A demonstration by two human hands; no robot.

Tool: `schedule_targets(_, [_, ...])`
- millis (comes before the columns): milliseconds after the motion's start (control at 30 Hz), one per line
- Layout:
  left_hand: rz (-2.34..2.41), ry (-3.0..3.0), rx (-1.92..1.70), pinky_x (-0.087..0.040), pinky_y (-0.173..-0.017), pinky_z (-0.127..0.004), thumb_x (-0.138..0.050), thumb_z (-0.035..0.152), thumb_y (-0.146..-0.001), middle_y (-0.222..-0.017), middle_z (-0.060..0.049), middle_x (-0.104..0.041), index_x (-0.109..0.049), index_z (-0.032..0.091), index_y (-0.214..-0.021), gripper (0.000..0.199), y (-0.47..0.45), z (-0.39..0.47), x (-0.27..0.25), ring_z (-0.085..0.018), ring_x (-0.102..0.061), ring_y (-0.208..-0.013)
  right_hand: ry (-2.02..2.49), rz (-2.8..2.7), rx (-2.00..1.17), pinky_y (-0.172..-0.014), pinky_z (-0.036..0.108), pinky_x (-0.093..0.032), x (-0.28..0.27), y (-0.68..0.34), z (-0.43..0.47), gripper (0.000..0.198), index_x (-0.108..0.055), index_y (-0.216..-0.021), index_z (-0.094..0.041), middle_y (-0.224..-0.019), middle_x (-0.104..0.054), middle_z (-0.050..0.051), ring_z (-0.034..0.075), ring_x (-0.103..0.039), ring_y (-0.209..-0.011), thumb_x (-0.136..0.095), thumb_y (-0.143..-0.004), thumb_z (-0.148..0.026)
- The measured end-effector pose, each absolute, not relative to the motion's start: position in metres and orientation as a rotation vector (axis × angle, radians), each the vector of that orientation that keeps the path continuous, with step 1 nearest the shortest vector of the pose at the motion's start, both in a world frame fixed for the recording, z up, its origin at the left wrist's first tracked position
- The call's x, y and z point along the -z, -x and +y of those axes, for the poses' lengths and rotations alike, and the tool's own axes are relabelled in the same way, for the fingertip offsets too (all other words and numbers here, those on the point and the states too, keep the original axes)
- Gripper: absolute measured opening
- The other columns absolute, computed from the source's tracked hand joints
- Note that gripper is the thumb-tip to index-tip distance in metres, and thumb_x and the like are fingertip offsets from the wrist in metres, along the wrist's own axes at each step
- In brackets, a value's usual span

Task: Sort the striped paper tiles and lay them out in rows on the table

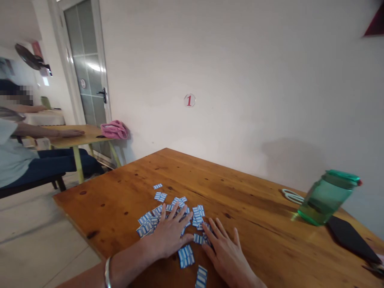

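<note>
Seen from my remote post, the worktop (258,240) offers a clear lane from the right fingers (215,228) as far as the green jug (328,196), where the jug, a white looped cord (292,196) and a flat black case (349,239) obstruct passage. Bare wood also lies left of and beyond the striped slips (186,256), the wall (240,80) bounding the far side; slips crowd the narrow gap toward the left fingers (173,212).
</note>
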State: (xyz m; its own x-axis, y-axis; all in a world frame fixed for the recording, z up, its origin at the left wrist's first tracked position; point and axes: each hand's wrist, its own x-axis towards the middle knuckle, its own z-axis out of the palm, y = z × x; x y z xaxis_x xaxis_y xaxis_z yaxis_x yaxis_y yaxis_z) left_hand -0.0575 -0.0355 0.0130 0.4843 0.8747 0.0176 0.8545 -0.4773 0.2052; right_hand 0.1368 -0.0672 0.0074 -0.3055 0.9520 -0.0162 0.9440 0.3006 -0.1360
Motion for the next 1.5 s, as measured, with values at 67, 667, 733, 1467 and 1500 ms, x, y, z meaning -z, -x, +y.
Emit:
schedule_targets(67, [1.457, -2.572, -0.213, 0.003, -0.099, -0.066, -0.029, 0.064, -0.079, -0.146, -0.008, -0.018, -0.021, 0.029, -0.137, 0.069, 0.059, -0.047, -0.016, -0.034, -0.004, -0.133, 1.742, -2.521, -0.223, -0.098, 0.065, -0.013, -0.007, -0.134, -0.069, 0.050, -0.027, -0.135, -0.034, -0.144, -0.019, -0.003, 0.028, -0.014, -0.132, -0.030, -0.087, -0.047])
schedule_targets(667, [1.788, -2.555, -0.303, 0.001, -0.103, -0.060, -0.026, 0.059, -0.082, -0.144, -0.008, -0.021, -0.028, 0.018, -0.136, 0.068, 0.077, -0.006, -0.020, -0.032, -0.009, -0.133, 2.018, -2.214, -0.248, -0.101, 0.057, -0.018, -0.009, -0.146, -0.060, 0.054, -0.023, -0.138, -0.020, -0.143, -0.024, 0.003, 0.022, -0.017, -0.132, -0.021, -0.088, -0.042])
schedule_targets(733, [1.875, -2.497, -0.280, -0.001, -0.099, -0.066, -0.024, 0.057, -0.083, -0.142, -0.017, -0.024, -0.032, 0.008, -0.134, 0.070, 0.092, 0.004, -0.018, -0.037, -0.013, -0.131, 1.983, -2.267, -0.258, -0.101, 0.057, -0.017, -0.011, -0.144, -0.062, 0.054, -0.024, -0.138, -0.020, -0.143, -0.024, 0.002, 0.022, -0.017, -0.132, -0.022, -0.088, -0.042])
schedule_targets(1467, [1.163, -2.801, -0.044, -0.021, -0.096, -0.067, -0.035, 0.056, -0.082, -0.142, -0.008, -0.025, -0.016, 0.034, -0.136, 0.062, 0.050, -0.095, 0.017, -0.037, -0.023, -0.128, 1.669, -2.354, -0.223, -0.071, 0.023, -0.038, -0.015, -0.157, -0.061, 0.014, -0.061, -0.077, -0.019, -0.086, -0.060, 0.004, 0.016, -0.054, -0.081, -0.048, -0.081, -0.015])
schedule_targets(1500, [1.182, -2.753, -0.012, -0.018, -0.096, -0.068, -0.034, 0.059, -0.080, -0.143, -0.009, -0.024, -0.017, 0.032, -0.136, 0.064, 0.052, -0.096, 0.010, -0.037, -0.021, -0.129, 1.667, -2.365, -0.243, -0.069, 0.023, -0.037, -0.015, -0.157, -0.061, 0.012, -0.060, -0.075, -0.019, -0.084, -0.061, 0.003, 0.016, -0.054, -0.079, -0.049, -0.080, -0.016])
